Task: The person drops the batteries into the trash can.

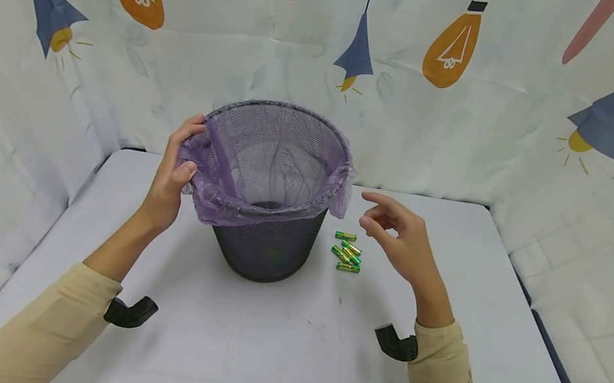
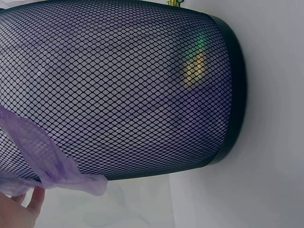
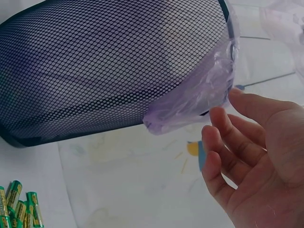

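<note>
A black mesh wastebasket (image 1: 268,252) stands on the table, lined with a thin purple bag (image 1: 229,196) folded over its rim. My left hand (image 1: 170,181) grips the rim and bag at the left side, thumb outside; the left wrist view shows only a few fingers (image 2: 35,202) by the bag's edge. My right hand (image 1: 404,239) hangs in the air right of the basket, fingers loosely bent, holding nothing. Several green and gold batteries (image 1: 350,254) lie on the table between basket and right hand. Through the mesh in the left wrist view shows a blurred green-yellow patch (image 2: 195,69).
The white table (image 1: 284,347) runs back to a curtain (image 1: 315,54) printed with lamps and bulbs. Small brownish specks (image 1: 317,325) lie on the cloth in front of the batteries. A black wrist mount (image 1: 131,312) sticks out from each sleeve.
</note>
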### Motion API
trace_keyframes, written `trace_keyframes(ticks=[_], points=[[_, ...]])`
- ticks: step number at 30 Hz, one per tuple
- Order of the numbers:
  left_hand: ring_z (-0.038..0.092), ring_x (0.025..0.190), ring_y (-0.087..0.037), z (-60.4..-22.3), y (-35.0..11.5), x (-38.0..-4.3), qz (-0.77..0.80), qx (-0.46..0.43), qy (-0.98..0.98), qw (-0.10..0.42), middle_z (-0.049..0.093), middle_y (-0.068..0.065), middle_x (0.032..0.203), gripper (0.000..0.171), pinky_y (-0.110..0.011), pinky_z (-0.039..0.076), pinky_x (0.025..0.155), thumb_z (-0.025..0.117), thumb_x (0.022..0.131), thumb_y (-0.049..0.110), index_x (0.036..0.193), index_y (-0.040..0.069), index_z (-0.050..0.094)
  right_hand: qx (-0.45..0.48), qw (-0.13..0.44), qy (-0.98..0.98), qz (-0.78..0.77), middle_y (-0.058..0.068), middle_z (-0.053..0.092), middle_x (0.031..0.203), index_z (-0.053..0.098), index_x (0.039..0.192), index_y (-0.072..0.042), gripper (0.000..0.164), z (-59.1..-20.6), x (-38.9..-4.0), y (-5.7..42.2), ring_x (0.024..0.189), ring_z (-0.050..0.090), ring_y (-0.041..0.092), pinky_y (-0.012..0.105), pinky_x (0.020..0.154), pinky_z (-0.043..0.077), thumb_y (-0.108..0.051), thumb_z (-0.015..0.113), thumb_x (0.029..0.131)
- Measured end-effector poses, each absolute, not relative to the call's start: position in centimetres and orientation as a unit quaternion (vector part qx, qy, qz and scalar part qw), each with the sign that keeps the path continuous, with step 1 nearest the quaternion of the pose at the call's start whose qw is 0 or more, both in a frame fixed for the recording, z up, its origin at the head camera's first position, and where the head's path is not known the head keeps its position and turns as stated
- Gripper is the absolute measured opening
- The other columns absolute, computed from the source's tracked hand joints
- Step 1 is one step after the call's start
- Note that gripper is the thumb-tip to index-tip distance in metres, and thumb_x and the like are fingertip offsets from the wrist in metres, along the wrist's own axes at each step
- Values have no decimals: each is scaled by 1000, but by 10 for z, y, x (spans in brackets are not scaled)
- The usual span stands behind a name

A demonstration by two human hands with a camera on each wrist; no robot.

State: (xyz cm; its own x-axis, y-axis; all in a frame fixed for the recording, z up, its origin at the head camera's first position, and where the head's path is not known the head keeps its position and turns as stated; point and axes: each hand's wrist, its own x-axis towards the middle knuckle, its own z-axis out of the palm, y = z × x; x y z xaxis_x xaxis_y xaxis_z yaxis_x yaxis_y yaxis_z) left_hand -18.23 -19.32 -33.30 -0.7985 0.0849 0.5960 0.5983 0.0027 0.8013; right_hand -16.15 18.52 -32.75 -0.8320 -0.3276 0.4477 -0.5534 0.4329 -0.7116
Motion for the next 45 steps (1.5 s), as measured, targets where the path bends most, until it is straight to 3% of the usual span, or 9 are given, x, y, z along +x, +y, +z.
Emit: trace_keyframes(ticks=[17,24,31,38,45], points=[[15,148,-20,-334,-193,-182,-663,-252,-677,194,23,-2,158,63,-35,11,116,49,89,33,144,5,35,239,99,-850,458,6,68,87,61,127,-10,36,-348,-165,191,72,60,13,22,70,48,-10,64,91],[15,148,-21,-335,-192,-183,-667,-256,-671,200,22,-6,158,62,-36,8,117,51,89,34,142,6,37,216,80,-858,460,9,68,89,60,128,-7,37,-358,-168,192,73,62,26,23,70,49,-8,63,91],[16,148,-21,-335,-192,-184,-669,-254,-668,203,23,-4,158,64,-35,10,116,52,89,36,143,6,37,202,64,-860,464,18,67,89,59,126,2,35,-346,-158,185,74,60,37,23,69,47,-3,61,91],[16,147,-22,-332,-191,-182,-667,-258,-667,209,22,-9,158,60,-33,9,116,50,89,32,141,5,38,192,45,-860,470,20,68,91,59,126,2,34,-346,-156,186,77,60,41,25,71,48,-5,60,92],[17,147,-21,-333,-192,-182,-672,-248,-667,205,24,-5,158,60,-34,10,114,50,88,33,141,6,39,178,18,-846,502,24,68,94,59,126,3,34,-359,-161,194,78,59,43,19,70,47,-4,59,93]])
